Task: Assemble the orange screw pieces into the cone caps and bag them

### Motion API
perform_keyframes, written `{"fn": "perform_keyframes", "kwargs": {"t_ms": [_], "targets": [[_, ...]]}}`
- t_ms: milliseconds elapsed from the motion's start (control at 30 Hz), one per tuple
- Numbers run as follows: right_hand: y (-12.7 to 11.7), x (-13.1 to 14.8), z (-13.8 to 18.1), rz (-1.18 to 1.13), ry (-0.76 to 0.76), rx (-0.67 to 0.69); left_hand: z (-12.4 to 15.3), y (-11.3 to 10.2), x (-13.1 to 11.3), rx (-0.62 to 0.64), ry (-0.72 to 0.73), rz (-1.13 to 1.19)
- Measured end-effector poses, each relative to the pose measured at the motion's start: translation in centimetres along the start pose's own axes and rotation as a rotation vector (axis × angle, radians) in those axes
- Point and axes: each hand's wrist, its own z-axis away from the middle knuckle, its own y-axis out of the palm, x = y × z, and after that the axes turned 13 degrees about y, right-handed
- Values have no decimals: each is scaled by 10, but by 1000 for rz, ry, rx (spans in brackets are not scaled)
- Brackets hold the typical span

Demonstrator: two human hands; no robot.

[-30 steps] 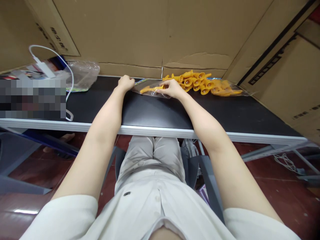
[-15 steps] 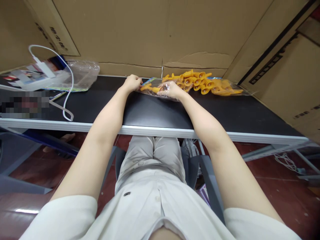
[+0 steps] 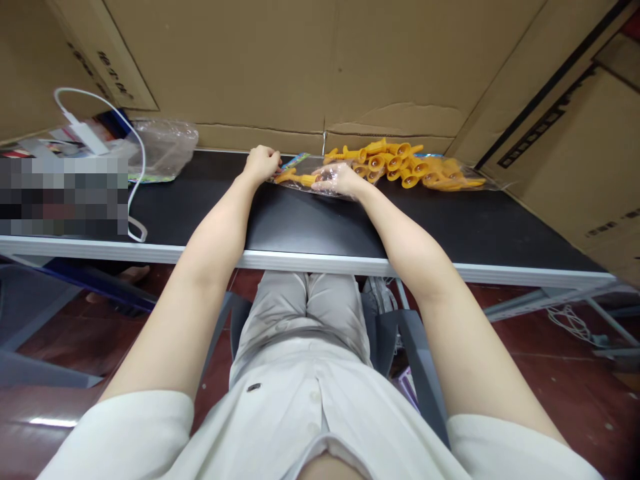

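My left hand [image 3: 262,165] is closed at the left end of a clear plastic bag [image 3: 300,187], its fingertips pinching the edge beside a coloured strip. Inside the bag lies a yellow plastic piece [image 3: 301,179] with a forked end pointing left. My right hand [image 3: 340,180] is closed around that piece's right end, and shiny film covers its fingers. A pile of similar yellow pieces [image 3: 395,163] with flared, cup-like ends sits just to the right of this hand. Further right, more yellow pieces [image 3: 453,173] lie in another clear bag.
Cardboard panels [image 3: 260,67] stand along the back and right of the black table [image 3: 310,230]. At the left lie an empty-looking clear bag [image 3: 173,150] and a white device [image 3: 90,137] with a looping white cable [image 3: 144,143]. A blurred patch hides the table's left end.
My left hand and the yellow piece in the bag have shifted slightly to the left. My right hand has moved a little left too, keeping its grip.
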Motion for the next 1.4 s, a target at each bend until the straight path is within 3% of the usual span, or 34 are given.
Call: {"fn": "perform_keyframes", "kwargs": {"t_ms": [567,900,1100,1400], "targets": [[7,0,0,-134,60,23,4,-3,-9,-39,27,8],[7,-3,-6,-250,153,-66,11,-1,-15,91,192,-120],[7,5,4,-444,191,11,17,-4,-23,138,215,-177],[10,1,-1,-516,181,56,18,-6,-27,156,190,-218]]}}
